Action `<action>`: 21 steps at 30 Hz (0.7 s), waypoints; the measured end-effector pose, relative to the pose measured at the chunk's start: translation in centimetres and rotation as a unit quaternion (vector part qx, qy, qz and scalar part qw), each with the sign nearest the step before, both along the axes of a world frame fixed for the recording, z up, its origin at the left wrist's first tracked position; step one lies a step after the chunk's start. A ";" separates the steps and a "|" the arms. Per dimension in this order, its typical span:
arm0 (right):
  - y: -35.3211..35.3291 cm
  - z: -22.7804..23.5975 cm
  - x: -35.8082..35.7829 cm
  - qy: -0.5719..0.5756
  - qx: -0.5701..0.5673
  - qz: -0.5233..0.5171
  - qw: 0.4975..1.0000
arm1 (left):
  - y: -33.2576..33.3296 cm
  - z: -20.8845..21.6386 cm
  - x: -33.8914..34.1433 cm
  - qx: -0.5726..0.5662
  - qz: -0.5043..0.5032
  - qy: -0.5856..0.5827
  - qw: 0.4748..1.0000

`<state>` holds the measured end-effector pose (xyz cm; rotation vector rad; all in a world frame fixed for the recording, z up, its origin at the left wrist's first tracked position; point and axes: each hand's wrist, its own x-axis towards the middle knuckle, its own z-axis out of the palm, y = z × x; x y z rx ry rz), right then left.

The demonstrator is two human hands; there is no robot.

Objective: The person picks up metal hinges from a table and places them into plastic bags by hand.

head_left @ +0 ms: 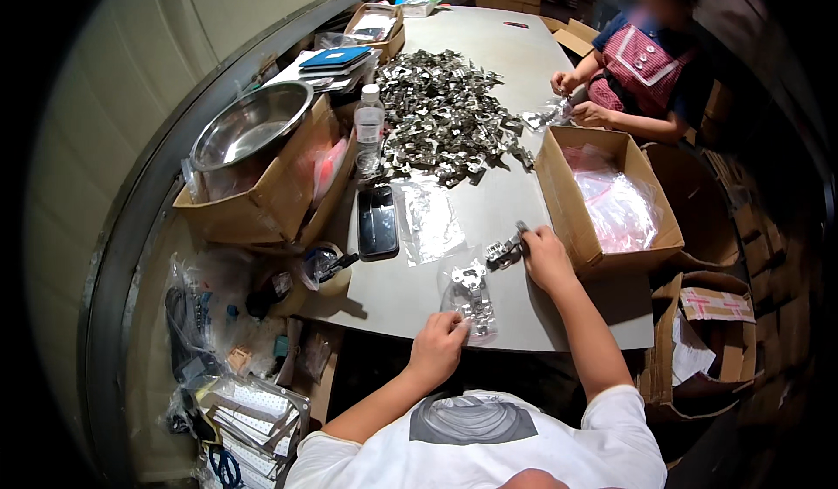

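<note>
My left hand [436, 347] is closed in a pinch on the lower edge of a small clear plastic bag [483, 323] near the table's front edge. Inside that bag lies a metal cabinet hinge [470, 278]. Just to the right and farther off, my right hand [548, 258] grips another metal hinge [502, 253], held beside the bag's upper end. Flat, clear plastic bags [429, 227] lie beyond, next to a dark phone [377, 223]. A large heap of loose metal hinges [449, 113] covers the middle of the table.
A carton of clear bags [615, 205] stands at the right edge. On the left are a clear bottle [369, 127] and a carton [253, 205] bearing a steel bowl [253, 127]. Across the table at right, a co-worker [642, 70] handles small parts. Open boxes [711, 340] sit lower right.
</note>
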<state>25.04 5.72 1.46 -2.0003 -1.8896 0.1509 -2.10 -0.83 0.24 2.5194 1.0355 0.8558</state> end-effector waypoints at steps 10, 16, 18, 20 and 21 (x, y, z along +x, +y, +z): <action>-12.2 0.3 -2.9 0.025 0.127 0.045 0.991 | 0.7 1.1 0.3 -0.070 0.006 0.033 0.997; -13.2 0.3 -4.2 -0.029 0.142 0.009 0.989 | -0.4 0.4 0.4 -0.023 -0.003 -0.079 0.997; -12.7 0.4 -4.4 -0.060 0.139 0.006 0.988 | -0.7 0.4 0.7 -0.023 -0.006 -0.091 0.996; -12.5 -0.2 -4.4 -0.090 0.099 0.013 0.991 | -0.8 0.5 1.3 -0.022 -0.011 -0.102 0.994; -12.6 0.4 -4.8 -0.065 0.034 0.000 0.997 | -0.6 0.6 1.3 -0.009 -0.009 -0.107 0.994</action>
